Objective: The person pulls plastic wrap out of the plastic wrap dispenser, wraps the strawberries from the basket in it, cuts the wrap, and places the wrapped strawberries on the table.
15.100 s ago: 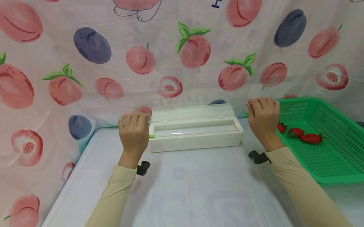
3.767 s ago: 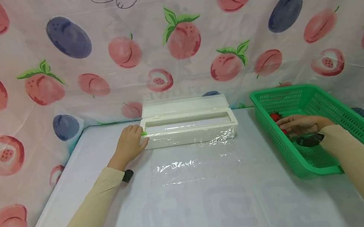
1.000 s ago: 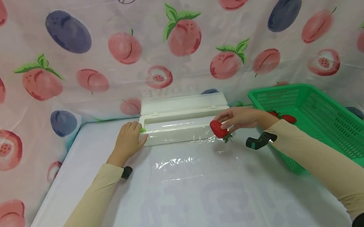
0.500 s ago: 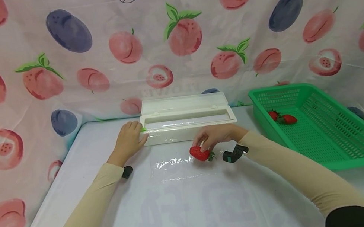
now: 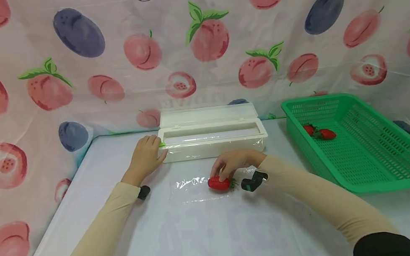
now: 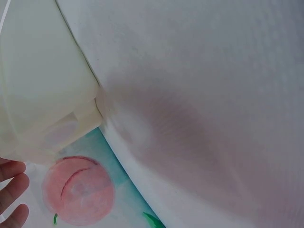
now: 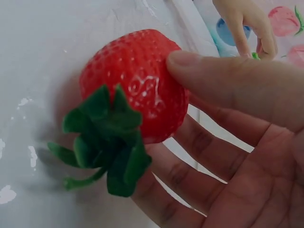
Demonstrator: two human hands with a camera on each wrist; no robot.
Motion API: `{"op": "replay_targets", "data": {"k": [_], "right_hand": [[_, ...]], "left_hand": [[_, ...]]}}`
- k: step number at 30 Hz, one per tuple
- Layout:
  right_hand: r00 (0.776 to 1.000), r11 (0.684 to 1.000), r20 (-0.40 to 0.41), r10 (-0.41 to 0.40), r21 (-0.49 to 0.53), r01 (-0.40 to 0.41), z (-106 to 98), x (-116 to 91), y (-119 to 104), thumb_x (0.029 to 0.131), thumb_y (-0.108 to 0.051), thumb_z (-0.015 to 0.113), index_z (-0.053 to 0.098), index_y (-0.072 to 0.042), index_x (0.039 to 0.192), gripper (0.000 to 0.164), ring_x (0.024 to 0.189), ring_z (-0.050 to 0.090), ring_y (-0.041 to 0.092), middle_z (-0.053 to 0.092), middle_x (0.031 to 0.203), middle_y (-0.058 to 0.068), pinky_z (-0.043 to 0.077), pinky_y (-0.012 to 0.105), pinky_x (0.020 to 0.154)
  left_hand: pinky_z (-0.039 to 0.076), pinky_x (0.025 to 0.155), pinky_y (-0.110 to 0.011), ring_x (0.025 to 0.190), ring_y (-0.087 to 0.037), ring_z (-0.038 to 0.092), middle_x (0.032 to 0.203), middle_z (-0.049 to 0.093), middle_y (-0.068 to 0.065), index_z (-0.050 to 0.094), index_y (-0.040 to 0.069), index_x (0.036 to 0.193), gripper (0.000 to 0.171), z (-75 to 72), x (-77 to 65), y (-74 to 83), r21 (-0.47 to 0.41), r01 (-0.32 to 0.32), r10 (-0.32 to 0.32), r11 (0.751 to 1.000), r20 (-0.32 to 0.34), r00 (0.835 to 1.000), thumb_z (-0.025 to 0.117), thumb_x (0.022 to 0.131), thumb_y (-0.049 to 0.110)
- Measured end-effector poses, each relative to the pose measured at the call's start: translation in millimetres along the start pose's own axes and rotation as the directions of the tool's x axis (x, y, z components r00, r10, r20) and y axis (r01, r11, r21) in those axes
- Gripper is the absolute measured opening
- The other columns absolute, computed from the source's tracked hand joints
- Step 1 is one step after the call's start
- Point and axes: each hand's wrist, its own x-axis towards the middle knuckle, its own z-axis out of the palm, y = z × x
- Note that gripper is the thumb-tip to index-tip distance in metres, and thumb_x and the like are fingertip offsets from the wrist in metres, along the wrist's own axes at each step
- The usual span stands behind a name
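A white cling film dispenser stands at the back of the table with its lid raised. A strip of clear film runs over its front wall and lies on the table. My left hand grips the dispenser's left end beside the green slider, thumb at the front; fingertips show past that end in the left wrist view. My right hand pinches a red strawberry close over the film, its green leaves pointing right in the head view.
A green perforated basket stands on the right with a few strawberries near its left wall. The white table meets a fruit-printed curtain at the back and left.
Film now extends from the dispenser. The right hand took a strawberry from the basket, carried it left and lowered it to the film. The left hand stays on the dispenser's end.
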Motion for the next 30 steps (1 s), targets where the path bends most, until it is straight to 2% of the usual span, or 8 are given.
{"op": "replay_targets", "data": {"k": [6, 15, 23, 30], "right_hand": [[1.0, 1.0, 0.002, 0.0, -0.002, 0.0, 0.2, 5.7, -0.2, 0.085, -0.005, 0.061, 0.066, -0.004, 0.113, 0.029, 0.091, 0.059, 0.014, 0.065, 0.108, 0.009, 0.055, 0.027, 0.076], [1.0, 0.999, 0.004, 0.019, 0.032, -0.02, 2.6, 10.7, -0.5, 0.083, -0.002, 0.062, 0.064, -0.001, 0.113, 0.029, 0.083, 0.057, 0.012, 0.064, 0.099, 0.006, 0.053, 0.024, 0.07], [0.998, 0.998, -0.051, 0.034, -0.047, -0.036, 5.9, 10.3, -3.5, 0.084, -0.006, 0.065, 0.069, -0.008, 0.106, 0.022, 0.09, 0.057, 0.015, 0.065, 0.103, 0.006, 0.054, 0.025, 0.074], [0.997, 0.993, -0.075, 0.008, -0.12, -0.017, 6.2, 6.3, -4.7, 0.085, -0.007, 0.065, 0.069, -0.01, 0.109, 0.025, 0.096, 0.059, 0.016, 0.066, 0.108, 0.007, 0.054, 0.026, 0.08]], "left_hand": [[0.044, 0.086, -0.045, 0.089, -0.033, 0.054, 0.09, 0.057, -0.016, 0.055, -0.002, 0.089, 0.028, 0.7, 1.0, -1.2, 0.0, 0.005, -0.005, 1.0, 0.014, 1.0, 0.065, 0.085, 0.023], [0.044, 0.085, -0.045, 0.087, -0.033, 0.055, 0.089, 0.057, -0.016, 0.054, -0.003, 0.09, 0.028, 1.6, -0.3, -0.5, -0.007, -0.004, 0.003, 1.0, -0.011, 1.0, 0.067, 0.083, 0.021], [0.044, 0.086, -0.044, 0.087, -0.034, 0.055, 0.09, 0.057, -0.016, 0.054, -0.002, 0.09, 0.026, 1.1, -0.4, 0.3, -0.003, -0.005, 0.005, 1.0, -0.015, 1.0, 0.066, 0.084, 0.021], [0.044, 0.087, -0.045, 0.087, -0.033, 0.055, 0.09, 0.057, -0.016, 0.055, -0.003, 0.092, 0.028, 0.1, -1.5, 1.4, -0.01, 0.01, -0.01, 1.0, -0.006, 1.0, 0.066, 0.084, 0.021]]}}
